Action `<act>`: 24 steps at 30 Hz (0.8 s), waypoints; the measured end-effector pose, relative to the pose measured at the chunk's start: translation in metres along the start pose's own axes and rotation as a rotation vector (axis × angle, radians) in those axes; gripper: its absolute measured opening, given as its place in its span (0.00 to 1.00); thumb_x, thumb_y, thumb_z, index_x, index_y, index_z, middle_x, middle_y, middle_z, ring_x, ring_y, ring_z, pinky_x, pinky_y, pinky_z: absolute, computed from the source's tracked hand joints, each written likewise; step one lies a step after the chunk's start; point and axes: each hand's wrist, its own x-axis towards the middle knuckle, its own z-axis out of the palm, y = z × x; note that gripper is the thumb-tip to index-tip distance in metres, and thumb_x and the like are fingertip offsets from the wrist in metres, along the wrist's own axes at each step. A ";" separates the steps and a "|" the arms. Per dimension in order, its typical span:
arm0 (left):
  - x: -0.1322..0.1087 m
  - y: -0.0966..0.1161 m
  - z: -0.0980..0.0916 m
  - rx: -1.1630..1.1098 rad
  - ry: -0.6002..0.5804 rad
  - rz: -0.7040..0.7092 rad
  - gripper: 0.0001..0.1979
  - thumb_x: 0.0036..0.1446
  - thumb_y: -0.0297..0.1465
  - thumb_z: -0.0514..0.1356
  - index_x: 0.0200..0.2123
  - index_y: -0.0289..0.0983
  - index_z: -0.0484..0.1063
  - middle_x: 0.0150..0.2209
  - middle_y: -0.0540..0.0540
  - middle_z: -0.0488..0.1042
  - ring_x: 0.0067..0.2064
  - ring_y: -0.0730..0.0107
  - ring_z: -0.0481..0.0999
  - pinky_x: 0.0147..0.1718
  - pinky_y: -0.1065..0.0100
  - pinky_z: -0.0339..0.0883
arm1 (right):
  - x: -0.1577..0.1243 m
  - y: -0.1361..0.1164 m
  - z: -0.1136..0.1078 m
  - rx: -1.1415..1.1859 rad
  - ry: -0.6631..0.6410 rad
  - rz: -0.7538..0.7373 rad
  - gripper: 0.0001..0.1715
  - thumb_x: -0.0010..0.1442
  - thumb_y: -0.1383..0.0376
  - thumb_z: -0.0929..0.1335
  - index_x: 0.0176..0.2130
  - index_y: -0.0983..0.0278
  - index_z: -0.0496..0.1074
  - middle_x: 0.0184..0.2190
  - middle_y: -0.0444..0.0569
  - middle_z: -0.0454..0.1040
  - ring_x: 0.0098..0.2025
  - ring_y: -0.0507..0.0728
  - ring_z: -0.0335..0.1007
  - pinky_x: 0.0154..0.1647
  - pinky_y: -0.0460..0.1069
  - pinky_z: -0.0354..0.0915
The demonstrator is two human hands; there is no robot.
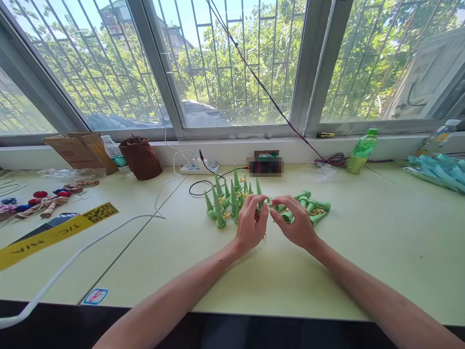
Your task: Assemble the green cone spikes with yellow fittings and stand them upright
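My left hand [251, 220] is curled in front of a cluster of green cones [219, 213], closed around a slim green cone [258, 188] whose pointed tip rises above the fingers. A small tan tip shows beneath that hand. My right hand [297, 222] faces it from the right, its bent thumb and fingertips close to the left fingertips; whatever they pinch is too small to make out. The clustered cones mostly stand upright, with yellowish bits among them. Behind the right hand lies a pile of green tubular pieces [319, 206], partly hidden.
A white power strip [199, 167] with cables and a dark, blurred device [267, 165] sit behind the cones. At right are a green bottle [359, 151] and bluish plastic [441, 169]. A brown pouch [141, 157] stands left, while a white cable [98, 240] crosses the table.
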 end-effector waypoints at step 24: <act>-0.012 -0.011 0.011 0.027 -0.338 0.055 0.10 0.62 0.32 0.54 0.43 0.38 0.72 0.40 0.46 0.71 0.22 0.83 0.61 0.25 0.74 0.64 | 0.003 0.090 -0.021 -0.580 -0.210 0.380 0.27 0.70 0.52 0.53 0.45 0.59 0.74 0.43 0.52 0.77 0.44 0.60 0.73 0.45 0.53 0.62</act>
